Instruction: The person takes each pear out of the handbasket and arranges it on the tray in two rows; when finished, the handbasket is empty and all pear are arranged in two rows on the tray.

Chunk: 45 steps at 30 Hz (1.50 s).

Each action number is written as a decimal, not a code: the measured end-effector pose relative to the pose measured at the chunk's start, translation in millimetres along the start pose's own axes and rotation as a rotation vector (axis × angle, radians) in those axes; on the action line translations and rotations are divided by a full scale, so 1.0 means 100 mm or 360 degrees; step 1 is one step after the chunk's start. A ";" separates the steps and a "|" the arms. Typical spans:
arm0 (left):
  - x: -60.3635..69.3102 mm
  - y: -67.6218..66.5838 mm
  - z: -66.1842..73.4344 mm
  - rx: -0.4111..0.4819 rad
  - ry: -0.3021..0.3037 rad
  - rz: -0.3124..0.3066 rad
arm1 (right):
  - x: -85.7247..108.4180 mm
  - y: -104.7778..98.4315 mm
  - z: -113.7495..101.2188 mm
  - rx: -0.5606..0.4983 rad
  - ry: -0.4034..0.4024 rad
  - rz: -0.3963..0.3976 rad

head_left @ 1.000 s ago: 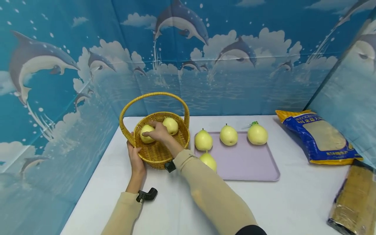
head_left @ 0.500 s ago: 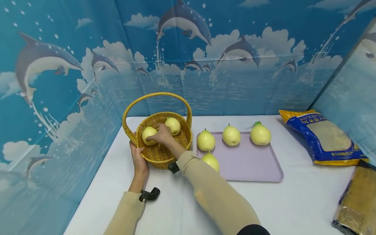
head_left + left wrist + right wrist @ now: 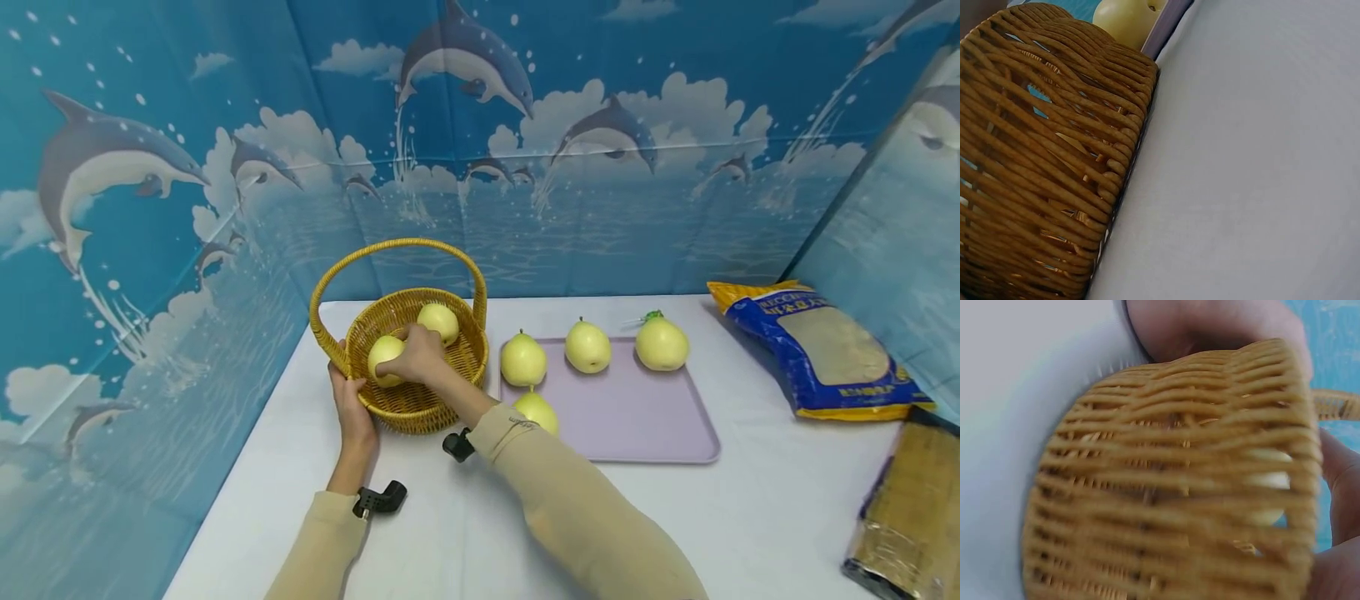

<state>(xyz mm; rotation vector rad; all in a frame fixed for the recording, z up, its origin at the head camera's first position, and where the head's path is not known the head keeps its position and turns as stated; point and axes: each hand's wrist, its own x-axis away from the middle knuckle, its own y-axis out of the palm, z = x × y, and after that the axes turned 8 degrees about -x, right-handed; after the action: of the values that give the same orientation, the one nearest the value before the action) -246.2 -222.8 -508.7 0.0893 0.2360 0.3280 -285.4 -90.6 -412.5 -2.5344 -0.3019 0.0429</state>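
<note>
A woven wicker basket (image 3: 405,408) with a tall arched handle stands at the left of the table, holding two pale yellow pears. My left hand (image 3: 352,412) grips its left side below the handle's base, thumb at the rim. Inside, my right hand (image 3: 422,354) holds the nearer pear (image 3: 385,360) between thumb and fingers. The other pear (image 3: 438,323) lies behind that hand, partly covered by it. In the left wrist view, the basket wall (image 3: 1041,156) fills the left side and hides the hand. Through the weave, the right wrist view shows part of a pear (image 3: 1269,481).
A lilac tray (image 3: 630,425) right of the basket bears several pears, one (image 3: 662,343) with something green at its stem. Farther right lie a blue and yellow bag (image 3: 832,354) and a brown taped package (image 3: 907,508). A dolphin-printed curtain (image 3: 480,233) encloses the table.
My right hand and the pear it holds have shifted slightly toward me and to the right within the basket. The right forearm has swung right. My left hand keeps its hold.
</note>
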 end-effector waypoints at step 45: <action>0.00 -0.01 0.01 -0.0010 0.0012 0.0002 | 1.47 -1.80 0.94 -0.0483 -0.0035 0.0179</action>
<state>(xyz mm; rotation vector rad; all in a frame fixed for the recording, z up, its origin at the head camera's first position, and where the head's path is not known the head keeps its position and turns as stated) -245.5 -224.3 -507.4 0.0820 0.2426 0.3304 -188.3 139.1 -385.1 -2.8523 -0.1847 0.0732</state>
